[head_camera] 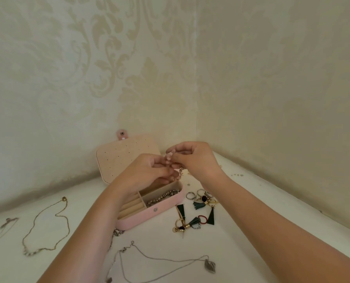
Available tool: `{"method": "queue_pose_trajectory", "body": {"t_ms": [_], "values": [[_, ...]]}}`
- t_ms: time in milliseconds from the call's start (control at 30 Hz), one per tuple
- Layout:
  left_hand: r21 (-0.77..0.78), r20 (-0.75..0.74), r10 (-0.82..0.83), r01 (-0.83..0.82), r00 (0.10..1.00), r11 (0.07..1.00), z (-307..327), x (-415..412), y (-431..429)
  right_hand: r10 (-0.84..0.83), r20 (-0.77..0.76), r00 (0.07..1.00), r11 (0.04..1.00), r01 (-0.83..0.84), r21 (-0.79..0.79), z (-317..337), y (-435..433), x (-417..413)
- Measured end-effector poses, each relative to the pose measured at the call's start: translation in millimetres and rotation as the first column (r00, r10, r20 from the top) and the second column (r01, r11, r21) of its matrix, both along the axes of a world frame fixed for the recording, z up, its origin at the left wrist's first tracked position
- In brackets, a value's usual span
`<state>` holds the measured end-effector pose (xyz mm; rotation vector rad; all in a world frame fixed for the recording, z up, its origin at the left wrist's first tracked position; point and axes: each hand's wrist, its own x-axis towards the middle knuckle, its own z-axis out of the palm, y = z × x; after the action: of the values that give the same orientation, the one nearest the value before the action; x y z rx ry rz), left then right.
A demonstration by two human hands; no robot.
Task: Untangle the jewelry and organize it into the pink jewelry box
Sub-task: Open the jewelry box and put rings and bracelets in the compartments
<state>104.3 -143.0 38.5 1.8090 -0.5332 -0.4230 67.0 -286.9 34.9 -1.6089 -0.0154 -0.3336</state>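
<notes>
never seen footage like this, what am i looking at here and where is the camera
No machine here: this is one picture from a wide-angle camera worn on a person's head, looking down at their bare arms. The left hand and right hand, raised over an open pink jewelry box, both pinch a strand of pale pink beads. A beaded piece lies in the box. On the white surface lie a gold chain at the left, a silver necklace nearest the camera, and a pile of rings and earrings right of the box.
</notes>
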Motion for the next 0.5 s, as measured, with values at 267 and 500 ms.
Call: {"method": "queue_pose_trajectory", "body": {"t_ms": [267, 500], "values": [[-0.019, 0.119, 0.334, -0.334, 0.935, 0.942, 0, 29, 32, 0.075, -0.177, 0.981, 0.943, -0.128, -0.309, 18, 3, 42], [0.141, 0.314, 0.3, -0.357, 0.901, 0.923, -19, 35, 35, 0.146, -0.198, 0.969, 0.753, -0.239, -0.613, 5, 3, 60]]}}
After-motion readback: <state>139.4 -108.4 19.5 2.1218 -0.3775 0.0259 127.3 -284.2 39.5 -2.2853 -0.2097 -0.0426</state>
